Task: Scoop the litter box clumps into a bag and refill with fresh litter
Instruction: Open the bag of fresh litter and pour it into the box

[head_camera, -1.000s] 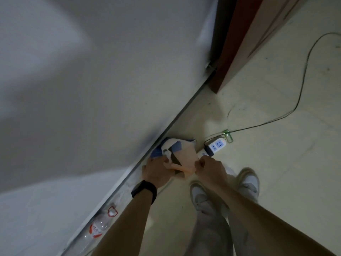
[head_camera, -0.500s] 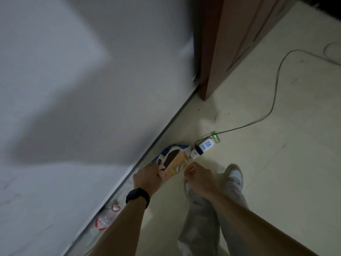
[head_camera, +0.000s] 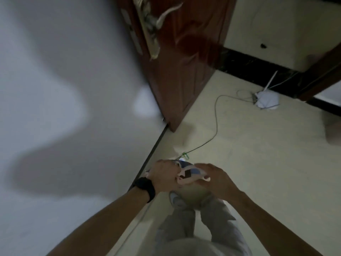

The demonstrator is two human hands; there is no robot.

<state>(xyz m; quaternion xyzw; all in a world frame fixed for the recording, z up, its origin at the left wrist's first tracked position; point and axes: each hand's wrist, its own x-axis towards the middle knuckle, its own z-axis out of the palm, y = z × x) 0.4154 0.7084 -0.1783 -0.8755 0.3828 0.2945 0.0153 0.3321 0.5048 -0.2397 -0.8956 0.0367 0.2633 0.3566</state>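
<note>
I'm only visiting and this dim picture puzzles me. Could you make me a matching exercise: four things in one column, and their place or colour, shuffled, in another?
Things
1. bag
2. wristband
3. door
4. cable

Place or colour
A. trails across the floor
B. reddish-brown, beside the white wall
C. between the left hand and the right hand
D. black, round the left forearm

Pairs: 1-C, 2-D, 3-B, 4-A
</note>
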